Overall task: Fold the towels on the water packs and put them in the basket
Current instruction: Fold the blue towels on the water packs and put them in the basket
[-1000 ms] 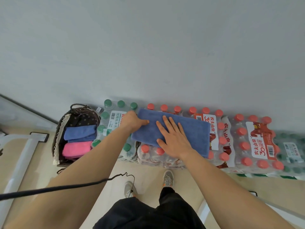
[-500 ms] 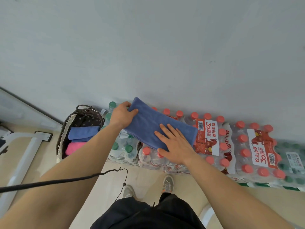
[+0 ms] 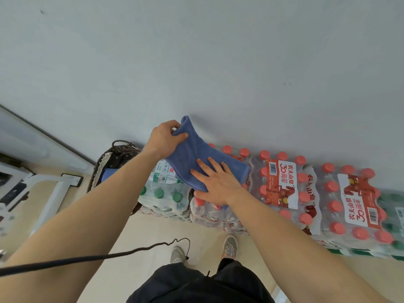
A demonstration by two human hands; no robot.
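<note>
Head view, mid-fold: left hand (image 3: pixel 162 136) pinches the raised 11-o'clock end of the blue cloth towel (image 3: pixel 196 154), right hand (image 3: pixel 215 184), fingers straight, pins it on the shrink-wrapped water packs (image 3: pixel 282 184); next, likely lay that end toward 3 o'clock.

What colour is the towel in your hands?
The towel is blue; the head view shows it best.

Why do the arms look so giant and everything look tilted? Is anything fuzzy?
Head view: the wide-angle lens stretches whatever is near, so the forearms balloon and the row of water packs slants. The light is soft, with no hard shadows on the wall. The blue towel, left hand and right hand look sharp. The white frame towards the left edge is slightly smeared.
</note>
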